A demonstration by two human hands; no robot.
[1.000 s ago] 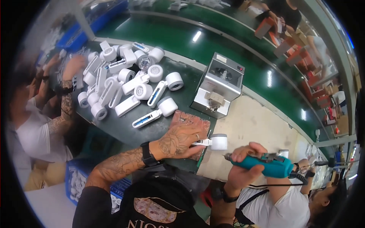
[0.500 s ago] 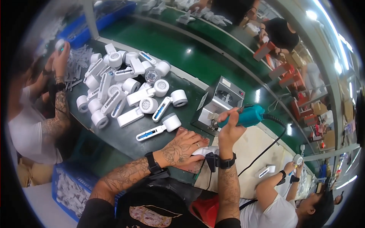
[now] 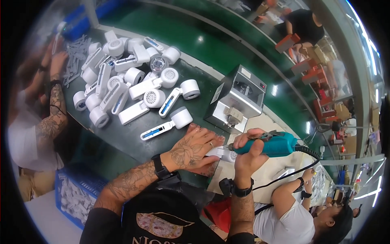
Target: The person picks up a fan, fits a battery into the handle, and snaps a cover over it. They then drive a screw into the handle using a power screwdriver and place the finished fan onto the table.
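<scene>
In the frame's middle, fingers hold tight: left hand [image 3: 190, 150] on a white fan [image 3: 230, 155], right hand [image 3: 251, 156] on a blue-green tool [image 3: 281, 144].

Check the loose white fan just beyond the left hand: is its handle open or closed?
Open: the white fan lies with its handle uncovered on top, a blue piece showing in the recess.

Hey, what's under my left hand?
Under your left hand are a reddish-brown slab, its edges showing, and a white fan-like device, its round grilled end sticking out rightward. Whatever the palm and fingers cover can't be seen.
</scene>
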